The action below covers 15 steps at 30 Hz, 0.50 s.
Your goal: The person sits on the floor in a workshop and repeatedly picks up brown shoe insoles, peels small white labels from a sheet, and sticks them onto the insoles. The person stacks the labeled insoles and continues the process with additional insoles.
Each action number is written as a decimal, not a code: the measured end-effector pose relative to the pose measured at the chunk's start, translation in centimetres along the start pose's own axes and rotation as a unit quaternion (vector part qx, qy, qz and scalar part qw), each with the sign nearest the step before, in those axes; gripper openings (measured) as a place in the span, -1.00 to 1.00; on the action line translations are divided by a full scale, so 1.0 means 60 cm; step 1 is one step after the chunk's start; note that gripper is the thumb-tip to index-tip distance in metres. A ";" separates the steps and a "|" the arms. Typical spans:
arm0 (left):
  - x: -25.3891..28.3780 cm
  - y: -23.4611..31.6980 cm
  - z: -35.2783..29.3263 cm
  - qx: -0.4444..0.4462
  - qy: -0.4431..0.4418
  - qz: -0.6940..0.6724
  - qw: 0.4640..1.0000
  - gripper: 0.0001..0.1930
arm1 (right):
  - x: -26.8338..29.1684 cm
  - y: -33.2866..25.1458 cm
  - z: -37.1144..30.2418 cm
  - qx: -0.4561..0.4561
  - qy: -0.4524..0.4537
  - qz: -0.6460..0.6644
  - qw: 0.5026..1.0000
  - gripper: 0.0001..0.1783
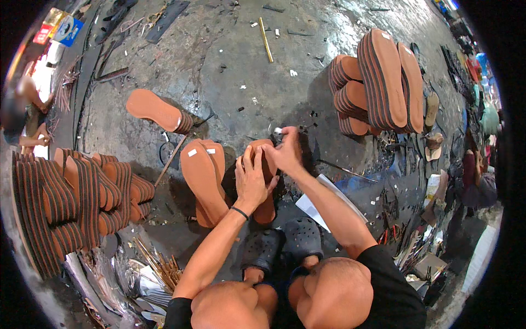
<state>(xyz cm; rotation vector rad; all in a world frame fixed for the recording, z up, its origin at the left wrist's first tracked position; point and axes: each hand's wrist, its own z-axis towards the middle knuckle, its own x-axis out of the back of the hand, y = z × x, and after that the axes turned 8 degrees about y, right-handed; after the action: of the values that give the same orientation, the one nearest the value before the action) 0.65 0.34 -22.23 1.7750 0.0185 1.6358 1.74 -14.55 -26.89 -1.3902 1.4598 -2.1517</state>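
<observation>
A tan shoe sole (265, 213) lies lengthwise in front of my feet, under both hands. My left hand (252, 180) is laid over its upper half, fingers together on the tan face and thumb at the right edge. My right hand (286, 154) comes in from the right. Its thumb presses on the sole's far end beside my left fingertips. The other fingers are curled, with a small white piece (278, 130) at their tips; its kind is unclear. Just left of my left hand, more tan soles (201, 174) lie overlapped, two with small white stickers on their far ends.
Stacked dark-edged tan soles stand at the left (87, 192) and far right (381, 77); a smaller stack (154, 109) lies ahead. White paper (315, 211) is by my right forearm. Scraps line the right side. Another person (30, 109) sits at the far left.
</observation>
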 end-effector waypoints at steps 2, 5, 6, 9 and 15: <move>0.009 0.003 0.000 0.023 -0.025 0.006 0.999 -0.03 | 0.009 0.002 0.004 -0.061 -0.012 0.021 0.998 -0.32; 0.056 -0.004 0.006 0.042 0.042 -0.027 0.998 -0.04 | 0.013 -0.003 -0.004 -0.171 -0.030 0.152 0.973 -0.34; 0.080 -0.001 0.004 0.047 0.067 -0.032 0.996 -0.05 | 0.028 -0.005 -0.012 -0.204 -0.025 0.184 0.961 -0.42; 0.166 -0.062 -0.010 0.070 0.131 0.017 0.989 -0.11 | 0.060 -0.028 -0.043 -0.199 -0.080 0.215 0.953 -0.52; 0.141 -0.178 -0.102 0.378 0.125 -0.340 0.852 -0.26 | -0.037 -0.173 -0.178 -0.155 -0.378 0.194 0.892 0.16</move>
<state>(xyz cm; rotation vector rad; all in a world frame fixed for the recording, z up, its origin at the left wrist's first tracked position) 1.67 15.16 -20.60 1.7313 1.4184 1.3608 -1.99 -1.40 -20.62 -1.5936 1.5794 -0.9774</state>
